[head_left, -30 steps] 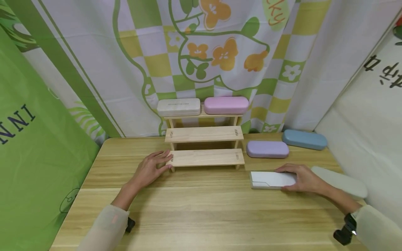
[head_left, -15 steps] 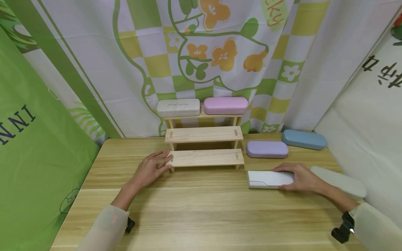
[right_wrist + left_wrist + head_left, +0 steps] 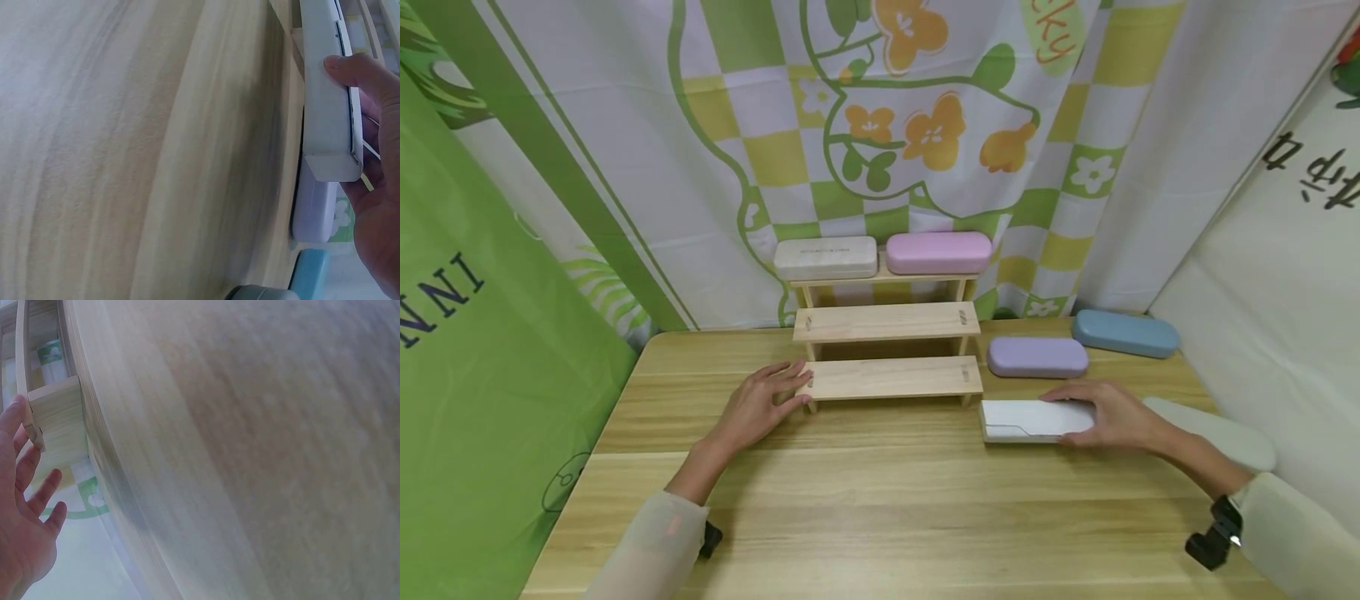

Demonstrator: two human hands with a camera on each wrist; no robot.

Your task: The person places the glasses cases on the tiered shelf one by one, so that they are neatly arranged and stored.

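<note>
In the head view, my right hand [image 3: 1108, 417] grips the right end of a long white box [image 3: 1022, 419], thumb on the near side and fingers behind. The right wrist view shows the thumb on the face of the box [image 3: 331, 106], which appears raised off the table. My left hand [image 3: 763, 400] rests at the left end of the lowest step of a three-step wooden display stand [image 3: 887, 379]. In the left wrist view, that hand's thumb and a fingertip touch the step's end, and the other fingers [image 3: 47, 487] extend loosely.
An off-white glasses case [image 3: 826, 258] and a pink case [image 3: 938, 252] sit on the top step. To the stand's right lie a lilac case [image 3: 1037, 357], a blue case [image 3: 1126, 333] and a pale grey-green case [image 3: 1213, 433] on the wooden table [image 3: 850, 517]. A patterned curtain [image 3: 925, 125] hangs behind.
My right hand has moved the white box left and slightly away from me, nearer the stand, and the box now tilts a little. The left hand stays in place.
</note>
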